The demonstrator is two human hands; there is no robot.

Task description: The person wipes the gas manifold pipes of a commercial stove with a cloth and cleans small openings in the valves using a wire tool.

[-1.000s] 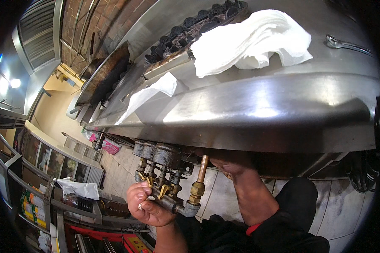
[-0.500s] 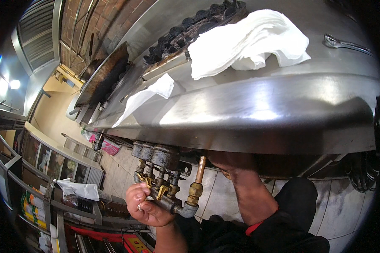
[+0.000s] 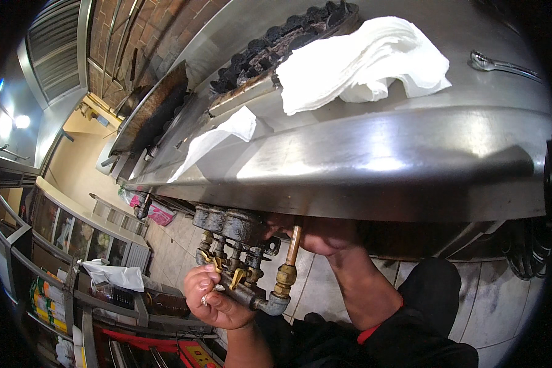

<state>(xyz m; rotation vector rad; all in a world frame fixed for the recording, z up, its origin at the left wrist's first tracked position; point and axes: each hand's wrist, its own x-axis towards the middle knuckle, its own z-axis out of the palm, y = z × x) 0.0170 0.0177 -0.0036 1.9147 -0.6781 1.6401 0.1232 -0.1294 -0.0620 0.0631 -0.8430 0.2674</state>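
Note:
At the cluster of gas valves [image 3: 233,260] below the stove's front edge, my left hand [image 3: 218,299] is closed, thumb and fingers pinched. A small whitish bit shows between them, too small to name. Its fingertips touch a brass valve lever [image 3: 214,264]; a second brass lever [image 3: 238,278] is beside it. My right hand [image 3: 325,236] reaches under the stove's edge, behind the upright copper pipe [image 3: 293,245]. Its fingers are mostly hidden by the pipe, the edge and the dark blackened metal fitting [image 3: 233,224].
On the steel stove top [image 3: 472,95] lie crumpled white paper towels [image 3: 362,64], a smaller paper piece [image 3: 221,135] and a wrench [image 3: 503,64]. Behind is a blackened burner [image 3: 270,49]. Shelving with goods [image 3: 49,300] stands left. Below is tiled floor [image 3: 316,285].
My right hand has moved left and up under the stove edge, toward the blackened fitting, and now shows behind the copper pipe. My left hand has barely moved.

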